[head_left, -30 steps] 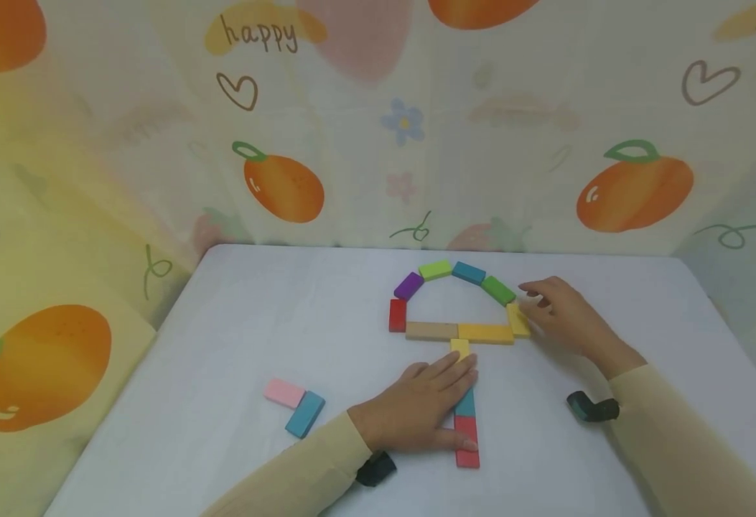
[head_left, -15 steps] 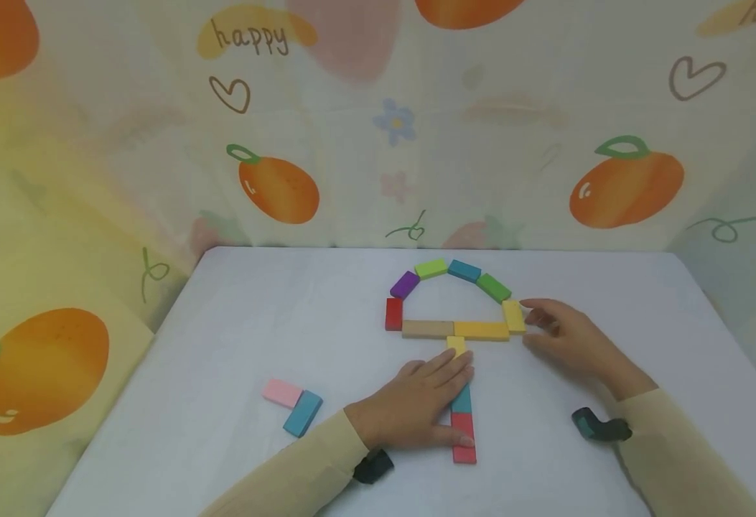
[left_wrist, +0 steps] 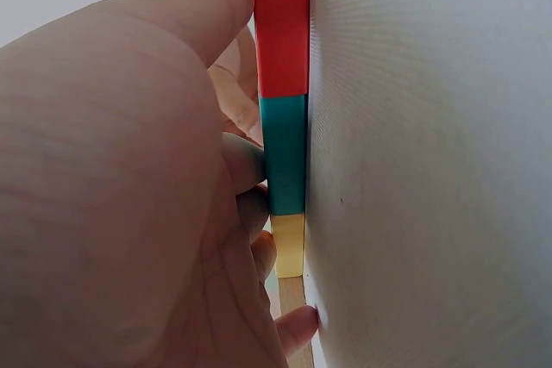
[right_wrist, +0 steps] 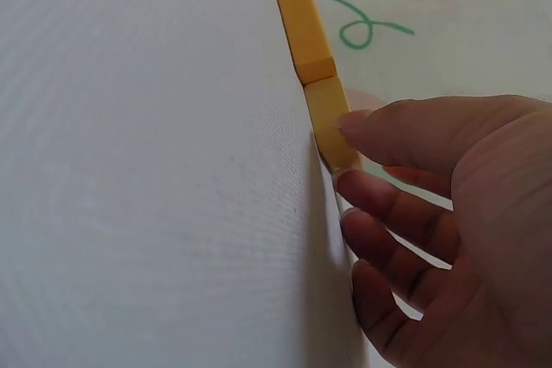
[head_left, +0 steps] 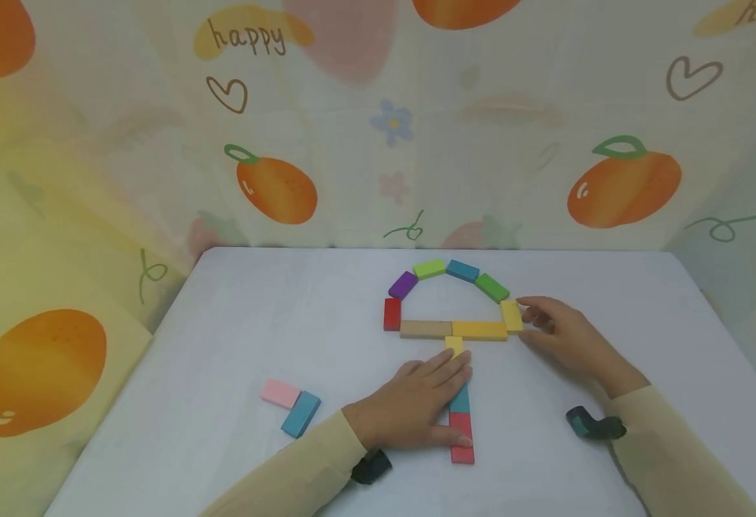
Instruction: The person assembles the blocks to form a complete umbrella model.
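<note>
My left hand (head_left: 416,406) lies with fingers extended over a column of flat blocks: yellow (head_left: 454,344), teal (left_wrist: 285,157) and red (left_wrist: 283,32). Its thumb rests on the red end. At the right side of an arch, my right hand (head_left: 568,337) pinches a pale yellow block (head_left: 510,316) between index fingertip and thumb, at its two ends. From there the arch runs through a green block (head_left: 492,287), a blue block (head_left: 463,270), a lime block (head_left: 429,269), a purple block (head_left: 403,285) and a red block (head_left: 393,314). A tan block (head_left: 426,329) and an orange-yellow block (head_left: 479,331) form its base.
Left of the left hand, a pink block (head_left: 281,393) and a blue block (head_left: 301,414) lie touching on the white table (head_left: 177,445). A fruit-patterned cloth (head_left: 345,179) hangs behind the table's back edge. Black straps are on both wrists.
My right hand has come down from the upper end of the pale yellow block to its outer side, and the block now stands straighter. The left hand stays on the column.
</note>
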Tool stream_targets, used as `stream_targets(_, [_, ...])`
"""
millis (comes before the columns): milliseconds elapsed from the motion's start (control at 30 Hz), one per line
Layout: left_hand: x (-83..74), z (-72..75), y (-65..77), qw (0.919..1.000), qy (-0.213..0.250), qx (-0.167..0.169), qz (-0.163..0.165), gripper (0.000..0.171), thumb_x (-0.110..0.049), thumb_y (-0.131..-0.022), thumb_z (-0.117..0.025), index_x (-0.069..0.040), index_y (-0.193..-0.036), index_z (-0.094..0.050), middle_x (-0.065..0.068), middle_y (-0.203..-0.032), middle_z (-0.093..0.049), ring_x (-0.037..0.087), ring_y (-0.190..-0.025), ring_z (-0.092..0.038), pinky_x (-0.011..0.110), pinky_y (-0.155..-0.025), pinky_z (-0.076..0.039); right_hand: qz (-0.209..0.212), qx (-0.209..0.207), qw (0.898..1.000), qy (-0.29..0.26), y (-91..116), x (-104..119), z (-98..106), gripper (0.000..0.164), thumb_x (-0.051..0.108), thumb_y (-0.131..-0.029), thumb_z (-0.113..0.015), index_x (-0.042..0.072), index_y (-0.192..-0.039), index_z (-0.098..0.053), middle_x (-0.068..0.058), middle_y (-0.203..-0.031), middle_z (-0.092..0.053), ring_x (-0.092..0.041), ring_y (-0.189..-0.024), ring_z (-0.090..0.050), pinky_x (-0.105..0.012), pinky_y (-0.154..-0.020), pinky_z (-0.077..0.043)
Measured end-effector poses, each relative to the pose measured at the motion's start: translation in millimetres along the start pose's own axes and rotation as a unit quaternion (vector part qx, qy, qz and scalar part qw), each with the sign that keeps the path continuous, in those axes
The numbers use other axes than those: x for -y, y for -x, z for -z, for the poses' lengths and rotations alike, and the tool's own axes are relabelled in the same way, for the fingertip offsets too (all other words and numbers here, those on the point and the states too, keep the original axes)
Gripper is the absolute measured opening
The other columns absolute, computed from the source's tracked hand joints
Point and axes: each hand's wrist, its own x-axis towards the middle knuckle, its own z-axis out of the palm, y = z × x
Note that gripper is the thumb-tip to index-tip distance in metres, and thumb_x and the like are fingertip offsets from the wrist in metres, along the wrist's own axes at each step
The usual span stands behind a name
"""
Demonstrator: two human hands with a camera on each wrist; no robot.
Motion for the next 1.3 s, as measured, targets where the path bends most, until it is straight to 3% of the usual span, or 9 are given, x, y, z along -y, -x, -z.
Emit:
stream_targets(333, [1.0,0.0,-0.6,1.0000,-0.002,0.000,0.000,0.099,-0.078,-0.101,-0.052,-0.023,-0.176,-0.018,-0.011,-0.181,-0.004,0.013,-0.164,0.003,0.050,-0.127,-0.026,0.006,-0.010,1.000,-0.009,2,-5,0,0.056,0.014,-0.102,-0.076,0.002,-0.154,-0.056,-0.018,-0.127,-0.068,-0.039,-0.120,-0.061,-0.063,-0.104,-0.052])
stream_targets(600, [6.7,-2.0,-1.6,0.9991,0.034,-0.025,0.000,0.093,-0.077,-0.101,-0.052,-0.027,-0.175,-0.026,-0.014,-0.180,-0.012,0.011,-0.164,-0.005,0.052,-0.124,-0.032,0.016,-0.033,0.999,-0.025,8,-15,4,0.053,0.018,-0.105,-0.074,0.002,-0.153,-0.056,-0.016,-0.125,-0.068,-0.035,-0.113,-0.063,-0.061,-0.102,-0.051])
stream_targets(867, [6.9,-1.0,-2.8,0.9971,0.061,-0.045,0.002,0.090,-0.074,-0.103,-0.053,-0.028,-0.176,-0.026,-0.015,-0.179,-0.016,0.011,-0.163,-0.010,0.054,-0.124,-0.033,0.034,-0.059,0.997,-0.027,13,-14,8,0.050,0.017,-0.107,-0.072,0.003,-0.152,-0.057,-0.016,-0.128,-0.068,-0.033,-0.111,-0.064,-0.057,-0.098,-0.054])
stream_targets(933, [6.5,-0.3,-3.0,0.9960,0.070,-0.056,0.003,0.090,-0.074,-0.103,-0.053,-0.028,-0.176,-0.026,-0.015,-0.179,-0.017,0.012,-0.163,-0.011,0.056,-0.123,-0.033,0.044,-0.074,0.996,-0.022,15,-13,9,0.048,0.016,-0.107,-0.072,0.003,-0.151,-0.059,-0.017,-0.129,-0.068,-0.032,-0.110,-0.065,-0.053,-0.096,-0.055])
stream_targets(1133, [4.1,5.9,-0.4,0.9888,0.119,-0.089,0.016,0.086,-0.070,-0.104,-0.057,-0.025,-0.174,-0.033,-0.013,-0.177,-0.024,0.014,-0.162,-0.019,0.062,-0.123,-0.030,0.058,-0.091,0.994,-0.023,24,-2,10,0.046,0.017,-0.108,-0.072,0.003,-0.150,-0.061,-0.017,-0.134,-0.066,-0.033,-0.116,-0.064,-0.025,-0.089,-0.053])
stream_targets(1200, [5.6,8.8,1.1,0.9865,0.130,-0.098,0.020,0.083,-0.068,-0.105,-0.057,-0.023,-0.172,-0.036,-0.013,-0.176,-0.028,0.014,-0.161,-0.022,0.063,-0.123,-0.029,0.057,-0.084,0.994,-0.029,28,5,9,0.048,0.020,-0.108,-0.072,0.005,-0.151,-0.060,-0.016,-0.138,-0.064,-0.033,-0.120,-0.063,-0.023,-0.090,-0.051])
stream_targets(1300, [9.6,16.3,5.4,0.9829,0.145,-0.111,0.026,0.079,-0.063,-0.107,-0.059,-0.020,-0.171,-0.041,-0.011,-0.174,-0.034,0.014,-0.159,-0.028,0.063,-0.124,-0.028,0.070,-0.073,0.994,-0.030,33,16,4,0.050,0.022,-0.106,-0.075,0.006,-0.151,-0.061,-0.014,-0.143,-0.062,-0.033,-0.126,-0.060,-0.029,-0.094,-0.053])
